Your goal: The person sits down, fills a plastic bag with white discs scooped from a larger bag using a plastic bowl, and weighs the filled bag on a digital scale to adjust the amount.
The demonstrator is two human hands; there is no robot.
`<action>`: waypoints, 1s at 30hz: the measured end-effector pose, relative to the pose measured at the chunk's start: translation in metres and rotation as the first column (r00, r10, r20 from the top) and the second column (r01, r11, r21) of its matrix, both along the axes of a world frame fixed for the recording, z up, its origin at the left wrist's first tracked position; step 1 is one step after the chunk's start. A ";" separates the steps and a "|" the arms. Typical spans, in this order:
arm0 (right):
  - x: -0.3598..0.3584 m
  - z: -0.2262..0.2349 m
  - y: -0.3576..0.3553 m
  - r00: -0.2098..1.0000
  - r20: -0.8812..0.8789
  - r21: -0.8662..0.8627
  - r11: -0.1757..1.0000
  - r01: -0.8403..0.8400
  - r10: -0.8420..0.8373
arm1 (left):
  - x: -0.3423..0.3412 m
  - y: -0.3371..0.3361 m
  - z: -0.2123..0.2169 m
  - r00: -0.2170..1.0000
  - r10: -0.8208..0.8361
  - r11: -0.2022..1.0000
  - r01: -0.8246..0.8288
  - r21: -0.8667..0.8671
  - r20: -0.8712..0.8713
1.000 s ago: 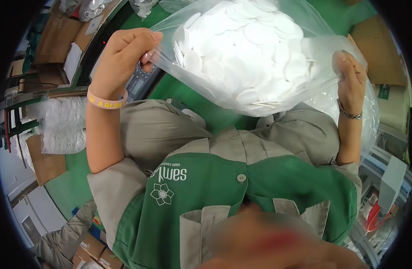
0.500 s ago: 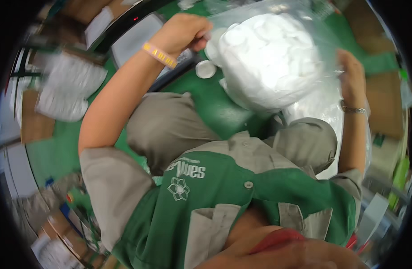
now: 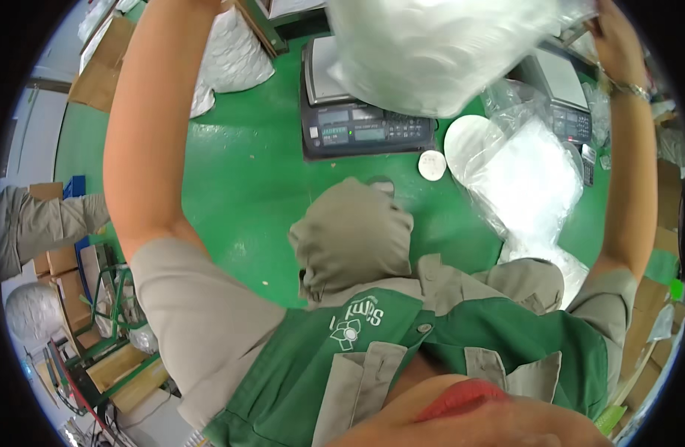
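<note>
The green floor (image 3: 234,171) spread widest between the person's left forearm (image 3: 145,127) and the dark scale (image 3: 368,128), running down to the raised knee (image 3: 350,238) in grey trousers. On the other side things stood tighter: a small white disc (image 3: 432,165) lay just beside the scale's corner, a large round white piece (image 3: 467,140) close by it, and then a plastic sack (image 3: 529,175) of white stuff that reached down toward the other knee (image 3: 525,279). A second scale (image 3: 562,82) stood behind that sack, near the right forearm (image 3: 631,156).

The big bag (image 3: 439,52), pale and blurred with rounded white shapes inside, hung up in front of the person, its top cut off by the upper edge of view. It hid part of the first scale's plate; I couldn't tell whether the two touched.

Both arms were raised, elbows bent and set wide. The right hand (image 3: 616,45), a chain at its wrist, was lifted to the bag's upper corner, its fingers pinching the plastic there. The left forearm rose nearly straight and its hand ran out of view, so I couldn't tell what those fingers were doing.
</note>
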State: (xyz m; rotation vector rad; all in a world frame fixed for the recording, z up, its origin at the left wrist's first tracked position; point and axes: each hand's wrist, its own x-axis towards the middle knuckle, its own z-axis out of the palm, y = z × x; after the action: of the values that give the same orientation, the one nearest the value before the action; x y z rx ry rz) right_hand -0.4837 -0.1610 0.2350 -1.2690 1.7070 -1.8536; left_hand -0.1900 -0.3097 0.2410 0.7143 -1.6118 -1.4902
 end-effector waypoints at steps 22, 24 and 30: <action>0.004 -0.104 -0.169 0.922 0.318 0.115 0.956 -0.271 0.223 | 0.036 -0.131 -0.166 0.901 0.337 0.858 -0.413 -0.304 -0.273; 0.001 -0.126 -0.159 0.871 0.437 0.156 0.935 -0.318 0.223 | 0.029 -0.125 -0.196 0.904 0.357 0.866 -0.415 -0.280 -0.237; -0.002 -0.197 -0.137 0.319 0.825 -0.169 0.742 -0.649 0.467 | -0.003 -0.105 -0.244 0.878 0.389 0.858 -0.456 -0.239 -0.280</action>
State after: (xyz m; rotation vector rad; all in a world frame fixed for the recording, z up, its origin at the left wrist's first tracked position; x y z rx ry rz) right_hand -0.4859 -0.2984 0.0383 -0.5491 0.7100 -1.3909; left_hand -0.1930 -0.4147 -0.0026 0.6525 -1.3565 -0.9417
